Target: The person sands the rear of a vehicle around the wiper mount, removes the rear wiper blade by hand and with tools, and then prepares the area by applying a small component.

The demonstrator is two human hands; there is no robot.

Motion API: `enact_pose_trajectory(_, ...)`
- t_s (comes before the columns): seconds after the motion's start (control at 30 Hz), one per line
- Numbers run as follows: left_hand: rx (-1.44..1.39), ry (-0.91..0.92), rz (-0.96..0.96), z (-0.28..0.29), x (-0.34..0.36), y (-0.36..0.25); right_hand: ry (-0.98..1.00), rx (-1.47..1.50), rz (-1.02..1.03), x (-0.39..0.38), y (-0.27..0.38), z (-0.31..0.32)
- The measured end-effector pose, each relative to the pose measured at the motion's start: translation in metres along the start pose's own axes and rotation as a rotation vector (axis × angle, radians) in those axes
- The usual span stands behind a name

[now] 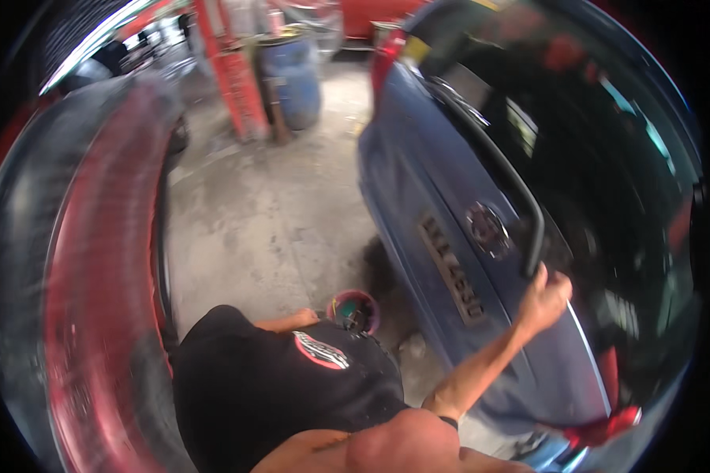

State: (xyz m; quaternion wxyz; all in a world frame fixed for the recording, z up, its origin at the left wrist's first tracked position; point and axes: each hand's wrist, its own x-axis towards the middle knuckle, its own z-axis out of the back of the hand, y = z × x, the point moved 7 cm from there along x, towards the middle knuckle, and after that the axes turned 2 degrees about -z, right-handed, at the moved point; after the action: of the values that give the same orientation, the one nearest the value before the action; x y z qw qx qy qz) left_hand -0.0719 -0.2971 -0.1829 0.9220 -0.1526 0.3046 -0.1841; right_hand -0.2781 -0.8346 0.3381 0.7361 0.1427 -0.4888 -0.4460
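Observation:
My right hand is closed round the lower end of a bent black bar, resembling a wiper arm, at the rear window of a blue-grey car. Below it are a licence plate and a round chrome emblem. My left hand shows small beyond my black T-shirt, fingers curled; what it holds, if anything, is unclear. Just right of it, a pink bucket with dark contents stands low down. My shirt and body fill the bottom centre.
A red car panel with dull grey patches runs along the left. Beyond the concrete floor stand a red post, a blue drum and a red vehicle at the back.

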Motion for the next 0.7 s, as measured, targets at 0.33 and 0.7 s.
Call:
enact_pose_trajectory(0.33,-0.194,0.119,0.101,-0.043,0.004,-0.075,0.182,0.737,-0.053,0.051,-0.042,-0.006)
enact_pose_trajectory(0.7,-0.935,0.365,-0.751,-0.008,0.027,-0.226,0.195,0.859,-0.242,-0.041,-0.101,0.034)
